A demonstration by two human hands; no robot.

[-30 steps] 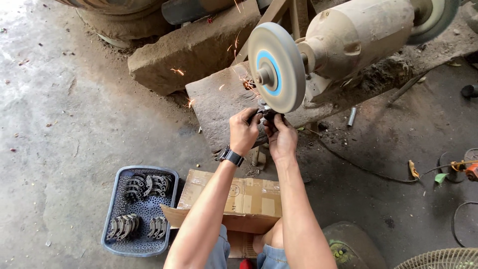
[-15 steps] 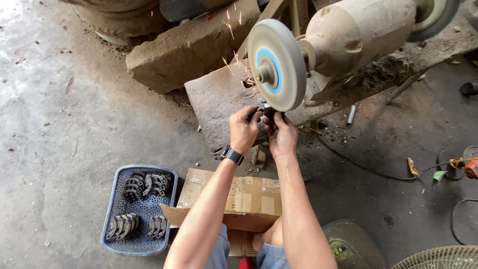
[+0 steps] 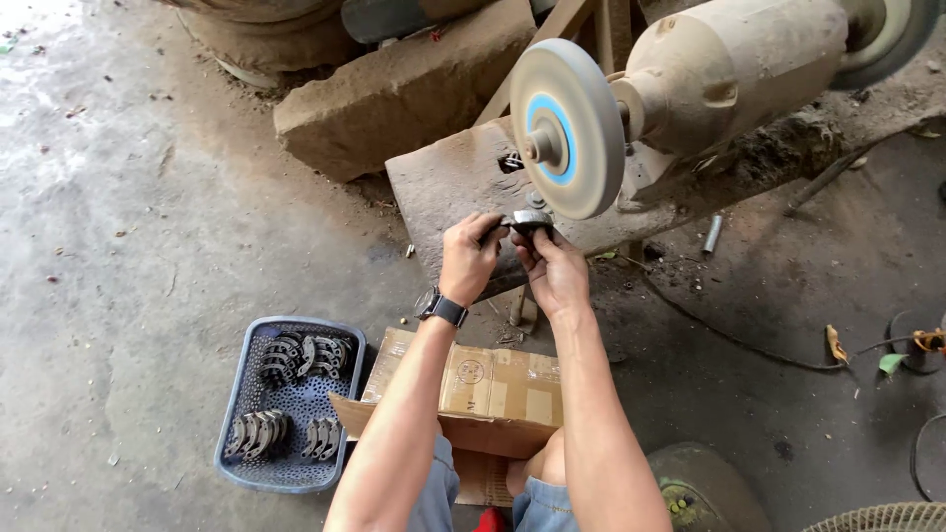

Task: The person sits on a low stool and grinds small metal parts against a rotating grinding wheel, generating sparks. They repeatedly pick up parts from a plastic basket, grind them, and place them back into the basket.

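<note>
Both hands grip one small curved dark metal part just below the grey grinding wheel of a dusty bench grinder. My left hand, with a black watch on its wrist, holds the part's left end. My right hand holds its right end from underneath. The part sits a little under the wheel's lower edge; I cannot tell if it touches. No sparks show.
A blue perforated basket at lower left holds several rows of similar curved metal parts. An open cardboard box sits by my knees. Stone blocks lie behind the grinder. A cable runs over the concrete floor at right.
Sparks flew from the wheel in the earlier frames; none show now. The hands and part have dropped slightly from the wheel's edge.
</note>
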